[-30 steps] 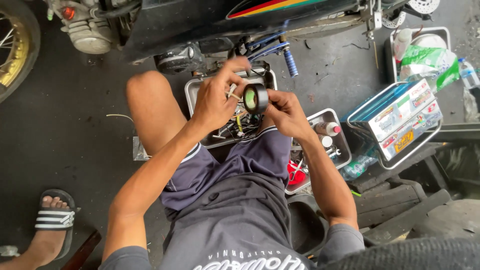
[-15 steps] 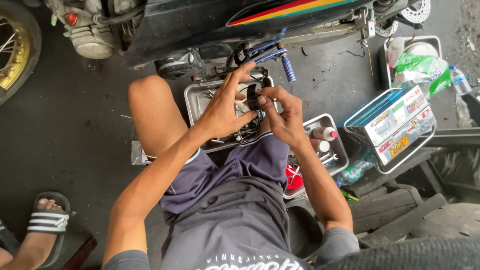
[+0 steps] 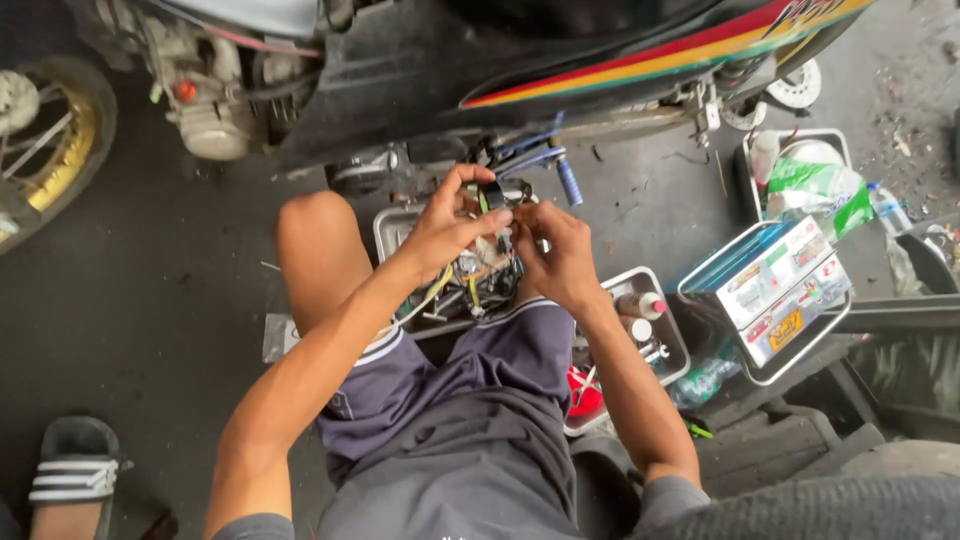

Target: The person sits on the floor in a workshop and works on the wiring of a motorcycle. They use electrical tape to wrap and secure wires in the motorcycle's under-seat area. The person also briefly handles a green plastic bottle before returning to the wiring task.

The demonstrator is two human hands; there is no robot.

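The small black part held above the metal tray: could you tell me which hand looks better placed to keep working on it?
Probably the left hand: its fingertips pinch the small black part from above, over the metal tray. The right hand sits just below it and seems to steady it.

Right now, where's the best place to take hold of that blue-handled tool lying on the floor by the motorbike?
Take the blue-handled tool by its ribbed blue handle, coming straight down from above. It lies flat on the floor beside the metal tray, and the handle end points away from the bike, probably the easiest part to reach.
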